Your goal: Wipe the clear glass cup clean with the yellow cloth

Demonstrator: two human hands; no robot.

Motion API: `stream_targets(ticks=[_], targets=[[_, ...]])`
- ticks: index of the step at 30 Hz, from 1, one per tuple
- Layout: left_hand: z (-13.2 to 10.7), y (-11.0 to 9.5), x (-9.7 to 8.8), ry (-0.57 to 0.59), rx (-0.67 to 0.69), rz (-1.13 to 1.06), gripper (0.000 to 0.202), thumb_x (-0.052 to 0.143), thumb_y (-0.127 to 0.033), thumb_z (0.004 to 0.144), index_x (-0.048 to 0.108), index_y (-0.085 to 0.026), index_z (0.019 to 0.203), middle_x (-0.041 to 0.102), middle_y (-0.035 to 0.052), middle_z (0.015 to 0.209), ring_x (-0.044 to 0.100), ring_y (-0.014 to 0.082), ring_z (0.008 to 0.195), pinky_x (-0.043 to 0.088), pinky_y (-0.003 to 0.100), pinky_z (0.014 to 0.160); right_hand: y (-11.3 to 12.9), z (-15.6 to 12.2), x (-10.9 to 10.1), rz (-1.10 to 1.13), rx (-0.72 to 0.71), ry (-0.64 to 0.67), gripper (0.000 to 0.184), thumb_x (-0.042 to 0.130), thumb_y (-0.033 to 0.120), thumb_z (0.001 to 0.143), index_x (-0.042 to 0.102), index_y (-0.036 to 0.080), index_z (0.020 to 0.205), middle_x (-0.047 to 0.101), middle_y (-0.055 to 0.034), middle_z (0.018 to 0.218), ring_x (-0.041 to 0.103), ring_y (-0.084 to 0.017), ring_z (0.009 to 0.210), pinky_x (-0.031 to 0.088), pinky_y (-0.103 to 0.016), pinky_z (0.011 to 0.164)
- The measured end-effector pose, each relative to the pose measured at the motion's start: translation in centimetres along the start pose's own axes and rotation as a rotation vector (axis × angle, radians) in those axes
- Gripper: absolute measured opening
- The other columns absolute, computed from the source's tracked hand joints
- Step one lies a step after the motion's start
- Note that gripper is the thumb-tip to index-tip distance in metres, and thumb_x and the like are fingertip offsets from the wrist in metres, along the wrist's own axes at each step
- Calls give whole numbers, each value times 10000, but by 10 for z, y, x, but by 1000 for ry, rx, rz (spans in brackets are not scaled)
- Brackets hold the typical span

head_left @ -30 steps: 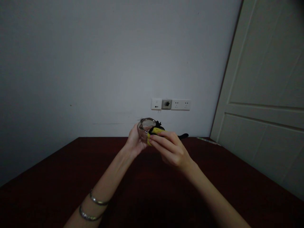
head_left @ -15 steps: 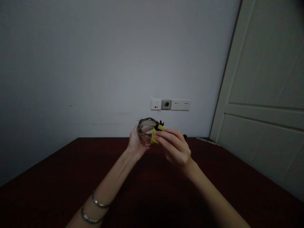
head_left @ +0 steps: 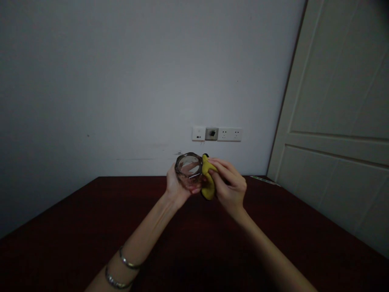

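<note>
My left hand [head_left: 176, 187] is wrapped round a clear, faceted glass ashtray or bowl [head_left: 189, 178], held up above the table with its round opening tilted toward me. Against the right side of the glass rests a yellow cloth [head_left: 208, 187] with black edging. The fingers and thumb of my right hand [head_left: 229, 182] pinch this cloth. Some left fingertips show below the glass, close to the cloth; the rest are hidden behind the glass.
A dark red table [head_left: 121, 227] spreads beneath both arms. Behind it stands a pale wall with a row of sockets [head_left: 229, 134]. A thin flat strip [head_left: 265, 180] lies near the far right edge, beside a white panelled door [head_left: 337, 182].
My right hand has shifted the cloth from the glass's front right rim to its right outer side. The cloth now hangs lower and shows more yellow. The glass stays in my left hand.
</note>
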State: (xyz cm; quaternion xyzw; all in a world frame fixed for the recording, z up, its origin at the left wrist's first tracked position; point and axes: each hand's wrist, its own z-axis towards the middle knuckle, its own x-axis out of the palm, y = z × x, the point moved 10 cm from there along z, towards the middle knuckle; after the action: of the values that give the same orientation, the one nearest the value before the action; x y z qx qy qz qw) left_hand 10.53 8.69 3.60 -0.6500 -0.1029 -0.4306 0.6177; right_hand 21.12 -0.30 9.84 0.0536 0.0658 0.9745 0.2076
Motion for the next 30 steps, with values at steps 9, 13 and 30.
stream_targets(ticks=[9, 13, 30], targets=[[1, -3, 3, 63, 32, 243, 560, 201, -449, 903, 641, -103, 903, 650, 140, 600, 589, 250, 471, 401, 291, 340, -28, 3, -2, 75, 254, 17, 155, 608, 183, 816, 730, 214, 906, 732, -60, 932, 683, -194, 877, 554, -345, 801], [4, -6, -4, 12, 53, 341, 582, 184, -422, 926, 661, -90, 957, 677, 126, 634, 608, 249, 480, 458, 332, 356, -35, 0, 0, 73, 272, 37, 146, 617, 199, 812, 727, 202, 907, 733, -66, 940, 683, -194, 883, 551, -350, 814], [7, -17, -11, -21, 185, 590, 390, 443, -444, 884, 656, -118, 903, 664, 68, 610, 601, 184, 434, 422, 235, 333, 0, 2, 10, 25, -75, 228, 280, 553, 112, 841, 689, 243, 1048, 730, -64, 983, 677, -212, 952, 541, -430, 872]])
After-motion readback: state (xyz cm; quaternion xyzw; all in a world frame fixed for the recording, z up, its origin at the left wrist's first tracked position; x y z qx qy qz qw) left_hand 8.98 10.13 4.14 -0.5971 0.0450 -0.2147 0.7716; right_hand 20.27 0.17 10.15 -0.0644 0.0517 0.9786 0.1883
